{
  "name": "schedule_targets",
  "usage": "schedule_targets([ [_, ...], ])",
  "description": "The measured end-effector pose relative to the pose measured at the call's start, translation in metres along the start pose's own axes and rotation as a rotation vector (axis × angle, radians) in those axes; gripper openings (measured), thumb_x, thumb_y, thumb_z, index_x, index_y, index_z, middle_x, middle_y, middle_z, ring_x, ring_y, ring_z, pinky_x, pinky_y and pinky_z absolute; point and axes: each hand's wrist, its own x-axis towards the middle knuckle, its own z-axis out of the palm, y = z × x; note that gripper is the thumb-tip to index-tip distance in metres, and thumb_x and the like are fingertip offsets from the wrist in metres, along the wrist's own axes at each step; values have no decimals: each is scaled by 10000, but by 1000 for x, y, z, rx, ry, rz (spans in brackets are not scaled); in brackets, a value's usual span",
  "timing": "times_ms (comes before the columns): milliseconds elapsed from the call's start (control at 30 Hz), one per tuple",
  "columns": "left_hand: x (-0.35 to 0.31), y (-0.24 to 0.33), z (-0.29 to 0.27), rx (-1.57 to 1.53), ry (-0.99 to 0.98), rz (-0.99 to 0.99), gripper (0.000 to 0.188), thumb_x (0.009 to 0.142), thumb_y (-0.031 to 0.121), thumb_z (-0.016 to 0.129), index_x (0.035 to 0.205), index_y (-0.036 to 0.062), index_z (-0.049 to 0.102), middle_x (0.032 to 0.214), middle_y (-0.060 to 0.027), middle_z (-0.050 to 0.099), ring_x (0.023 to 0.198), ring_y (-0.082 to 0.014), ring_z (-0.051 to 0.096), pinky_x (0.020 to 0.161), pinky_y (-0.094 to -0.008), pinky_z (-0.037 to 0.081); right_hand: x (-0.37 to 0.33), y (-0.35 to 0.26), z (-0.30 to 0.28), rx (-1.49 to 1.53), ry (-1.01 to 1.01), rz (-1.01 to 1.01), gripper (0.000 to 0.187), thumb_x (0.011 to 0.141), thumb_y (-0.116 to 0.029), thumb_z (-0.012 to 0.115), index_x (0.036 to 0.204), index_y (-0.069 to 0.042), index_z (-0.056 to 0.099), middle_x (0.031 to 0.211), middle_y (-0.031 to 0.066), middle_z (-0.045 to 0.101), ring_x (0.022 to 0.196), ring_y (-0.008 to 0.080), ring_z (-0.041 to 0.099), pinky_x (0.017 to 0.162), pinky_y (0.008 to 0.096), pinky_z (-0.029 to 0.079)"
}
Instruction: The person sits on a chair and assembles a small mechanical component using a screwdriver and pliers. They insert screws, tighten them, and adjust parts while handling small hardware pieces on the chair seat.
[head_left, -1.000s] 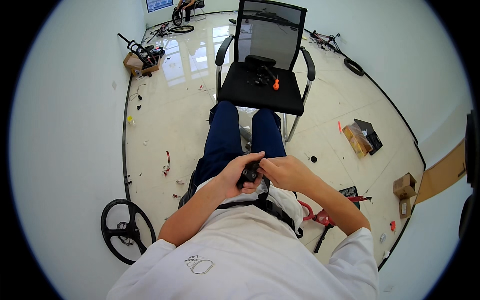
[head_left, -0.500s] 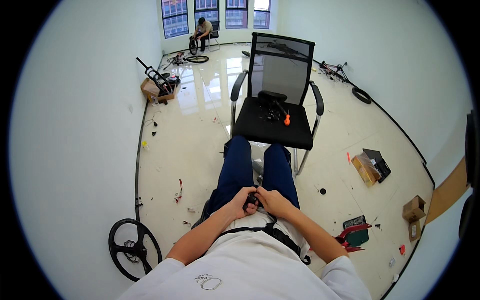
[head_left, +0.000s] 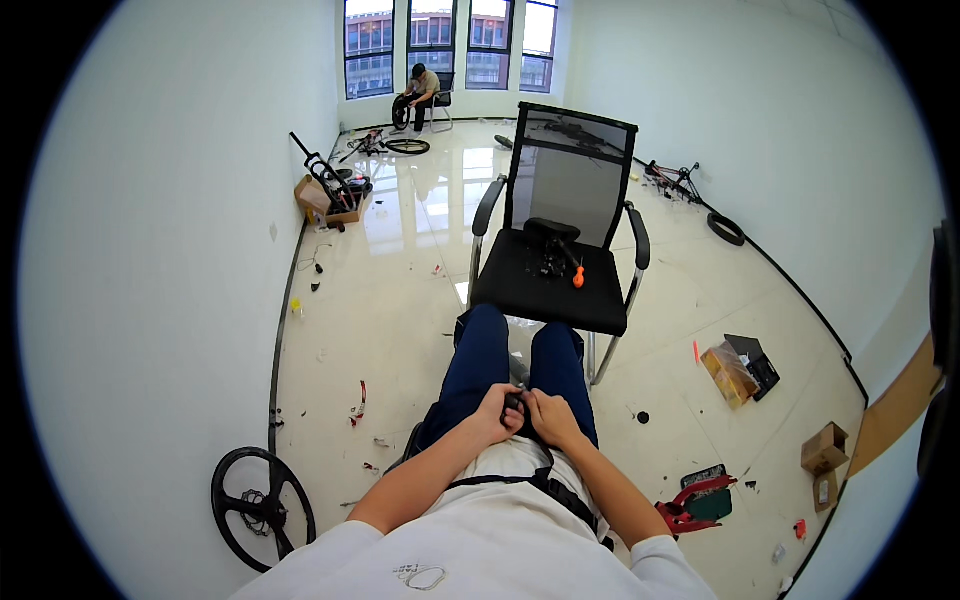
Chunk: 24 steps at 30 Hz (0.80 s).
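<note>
Over my lap, my left hand point(head_left: 495, 412) is wrapped round a small black part point(head_left: 512, 403), whose exact kind I cannot make out. Close against it, my right hand point(head_left: 550, 416) has its fingers pressed together by the part's end; what they pinch is hidden. In front of my knees stands a black mesh-backed chair point(head_left: 545, 290). On its seat lie a black bicycle saddle point(head_left: 550, 229), a screwdriver with an orange handle point(head_left: 579, 277) and several small black pieces point(head_left: 552, 262).
A black spoked wheel point(head_left: 228, 510) leans at the left wall. To the right are an open tool case point(head_left: 752, 365), cardboard boxes point(head_left: 824, 450) and red parts point(head_left: 683, 510). Far off, a seated person point(head_left: 421, 90) handles a wheel. A carton of bicycle parts point(head_left: 313, 194) stands left.
The view has tipped up, so the room sits lower in the picture. My hands have moved slightly forward over my lap, and the right fingers have shifted along the black part.
</note>
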Motion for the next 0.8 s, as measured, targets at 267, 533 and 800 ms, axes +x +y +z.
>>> schedule_targets([
  [267, -13, -2, -5, -44, -223, 88, 233, 861, 280, 579, 761, 72, 550, 659, -30, 503, 465, -86, 416, 393, -192, 333, 23, 2, -12, 78, -53, -154, 329, 955, -296, 463, 811, -33, 597, 685, 230, 606, 657, 423, 599, 573, 486, 468],
  [533, -65, -20, 5, 32, -333, -94, 154, 830, 210, 549, 911, 79, 547, 778, -54, 471, 623, -127, 431, 519, -223, 381, 6, -6, -14, 210, -46, -256, 288, 949, -260, 486, 831, -41, 631, 660, 191, 603, 619, 393, 594, 555, 459, 458],
  [800, -51, -19, -11, 128, -157, -17, 20, 760, 71, 526, 775, 83, 522, 673, -37, 449, 491, -91, 368, 363, -193, 250, -1, -3, -6, -100, -46, -280, 303, 942, -304, 507, 801, -48, 589, 611, 186, 594, 578, 366, 602, 520, 463, 460],
])
